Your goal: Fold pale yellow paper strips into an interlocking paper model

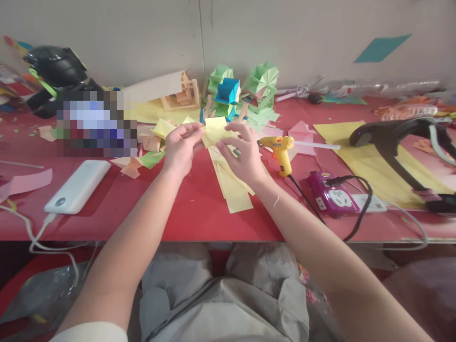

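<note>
A small folded piece of yellow paper (pixel 215 130) is held up above the red table (pixel 199 204). My left hand (pixel 183 145) pinches its left edge between thumb and fingers. At the paper's right side is my right hand (pixel 242 151), its thumb and forefinger touching the paper and its other fingers curved. Beneath my right hand lie long yellow paper strips (pixel 239 197). Behind the held piece stand folded green paper shapes (pixel 263 78) and a blue one (pixel 228 91).
Right of my hands lie a yellow glue gun (pixel 283 154), a purple power socket (pixel 333 194) with cables, and a black headset strap (pixel 388 156) on yellow sheets. On the left are a white power bank (pixel 78 186) and paper scraps (pixel 153 159). A wall (pixel 313 42) rises behind.
</note>
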Action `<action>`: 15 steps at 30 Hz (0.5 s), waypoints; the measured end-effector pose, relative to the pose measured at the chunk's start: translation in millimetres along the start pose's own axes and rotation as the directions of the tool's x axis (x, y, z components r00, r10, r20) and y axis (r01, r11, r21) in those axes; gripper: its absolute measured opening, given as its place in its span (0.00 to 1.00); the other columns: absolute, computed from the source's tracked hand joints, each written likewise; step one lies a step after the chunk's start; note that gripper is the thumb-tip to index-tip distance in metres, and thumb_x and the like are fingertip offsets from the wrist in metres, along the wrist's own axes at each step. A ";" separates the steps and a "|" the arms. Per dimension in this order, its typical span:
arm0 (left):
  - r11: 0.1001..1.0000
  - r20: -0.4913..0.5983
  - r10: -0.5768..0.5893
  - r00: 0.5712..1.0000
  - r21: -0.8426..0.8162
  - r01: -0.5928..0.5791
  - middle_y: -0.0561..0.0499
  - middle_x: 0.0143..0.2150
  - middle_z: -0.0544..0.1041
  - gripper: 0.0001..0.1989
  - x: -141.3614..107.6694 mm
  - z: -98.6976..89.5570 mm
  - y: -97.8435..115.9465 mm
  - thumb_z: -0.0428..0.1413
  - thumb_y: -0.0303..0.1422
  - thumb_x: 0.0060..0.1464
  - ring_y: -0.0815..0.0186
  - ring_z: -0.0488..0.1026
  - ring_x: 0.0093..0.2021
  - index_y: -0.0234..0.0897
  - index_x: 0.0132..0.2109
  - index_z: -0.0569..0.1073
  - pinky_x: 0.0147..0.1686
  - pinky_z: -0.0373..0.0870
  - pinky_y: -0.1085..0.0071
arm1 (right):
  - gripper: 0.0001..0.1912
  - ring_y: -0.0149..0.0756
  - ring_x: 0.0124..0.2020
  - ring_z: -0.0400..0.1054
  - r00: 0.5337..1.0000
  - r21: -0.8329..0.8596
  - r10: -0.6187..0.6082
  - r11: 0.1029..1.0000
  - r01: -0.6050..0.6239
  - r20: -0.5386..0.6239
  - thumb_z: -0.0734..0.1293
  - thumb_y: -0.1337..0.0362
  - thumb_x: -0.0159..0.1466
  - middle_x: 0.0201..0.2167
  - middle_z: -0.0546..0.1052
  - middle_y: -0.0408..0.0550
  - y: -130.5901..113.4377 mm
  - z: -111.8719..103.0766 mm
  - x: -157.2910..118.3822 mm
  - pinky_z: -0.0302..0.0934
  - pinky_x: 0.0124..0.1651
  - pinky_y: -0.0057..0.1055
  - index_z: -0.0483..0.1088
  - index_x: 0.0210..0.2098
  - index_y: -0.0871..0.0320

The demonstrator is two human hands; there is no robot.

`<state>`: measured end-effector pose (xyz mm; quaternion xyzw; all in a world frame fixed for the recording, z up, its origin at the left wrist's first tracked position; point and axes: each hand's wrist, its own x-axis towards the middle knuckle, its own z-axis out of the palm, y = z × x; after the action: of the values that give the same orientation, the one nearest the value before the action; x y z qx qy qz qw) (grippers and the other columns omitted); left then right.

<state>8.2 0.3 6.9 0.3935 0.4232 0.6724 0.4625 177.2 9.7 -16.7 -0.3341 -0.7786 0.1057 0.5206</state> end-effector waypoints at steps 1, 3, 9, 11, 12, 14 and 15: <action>1.000 0.009 0.027 1.000 0.007 -0.027 0.51 0.37 0.83 0.06 0.0 -0.4 -0.5 0.66 0.27 0.51 0.61 0.82 0.44 0.37 0.37 0.77 0.48 0.80 0.63 | 0.08 0.47 0.58 0.66 0.997 0.053 0.071 0.996 -0.068 -0.044 0.67 0.56 0.69 0.52 0.73 0.52 1.1 0.7 0.2 0.62 0.61 0.51 0.74 0.39 0.52; 0.997 0.038 0.067 0.997 0.027 -0.068 0.50 0.38 0.83 0.06 -0.4 -0.9 -2.6 0.66 0.28 0.51 0.60 0.82 0.46 0.38 0.38 0.77 0.49 0.79 0.61 | 0.13 0.44 0.55 0.69 0.962 0.201 0.260 0.950 -0.239 -0.081 0.70 0.52 0.65 0.51 0.73 0.51 3.4 1.9 0.9 0.69 0.54 0.46 0.72 0.44 0.51; 0.993 0.117 0.098 0.988 0.061 -0.105 0.50 0.38 0.83 0.08 -0.7 -1.7 -7.4 0.65 0.31 0.52 0.58 0.81 0.47 0.39 0.40 0.77 0.51 0.79 0.58 | 0.20 0.35 0.39 0.74 0.793 0.555 0.535 0.581 -0.595 0.291 0.74 0.47 0.58 0.37 0.77 0.46 3.0 -2.0 6.9 0.74 0.45 0.36 0.73 0.40 0.55; 0.993 0.113 0.086 0.990 0.073 -0.094 0.50 0.39 0.82 0.08 -0.1 -2.2 -6.3 0.65 0.31 0.52 0.58 0.81 0.48 0.39 0.40 0.76 0.51 0.79 0.57 | 0.20 0.33 0.37 0.74 0.785 0.585 0.529 0.541 -0.604 0.322 0.76 0.48 0.56 0.36 0.78 0.45 1.1 -5.2 8.6 0.73 0.46 0.35 0.74 0.38 0.55; 0.993 0.105 0.073 0.992 0.081 -0.081 0.50 0.39 0.82 0.08 0.2 -2.5 -5.5 0.65 0.30 0.52 0.58 0.81 0.48 0.39 0.40 0.76 0.51 0.79 0.57 | 0.20 0.33 0.37 0.74 0.785 0.593 0.530 0.533 -0.603 0.321 0.77 0.48 0.55 0.36 0.78 0.45 0.5 -6.3 9.0 0.73 0.47 0.34 0.74 0.38 0.55; 0.995 0.093 0.032 0.995 0.095 -0.041 0.49 0.39 0.82 0.09 0.7 -2.8 -4.2 0.65 0.30 0.51 0.58 0.81 0.47 0.38 0.41 0.76 0.51 0.79 0.56 | 0.18 0.33 0.37 0.74 0.781 0.597 0.543 0.528 -0.604 0.310 0.77 0.49 0.55 0.36 0.79 0.44 0.7 -7.4 9.2 0.73 0.47 0.34 0.75 0.37 0.54; 0.995 0.090 0.009 0.996 0.099 -0.018 0.48 0.39 0.82 0.09 0.8 -2.9 -3.8 0.64 0.30 0.51 0.57 0.81 0.47 0.37 0.41 0.76 0.51 0.79 0.56 | 0.18 0.33 0.38 0.74 0.780 0.599 0.548 0.527 -0.603 0.303 0.77 0.50 0.55 0.36 0.79 0.44 1.5 -7.3 8.9 0.73 0.47 0.34 0.75 0.36 0.54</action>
<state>6.4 1.3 2.5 0.4486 0.4323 0.6354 0.4561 182.2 15.1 -7.6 -0.3583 -0.5517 0.5550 0.5091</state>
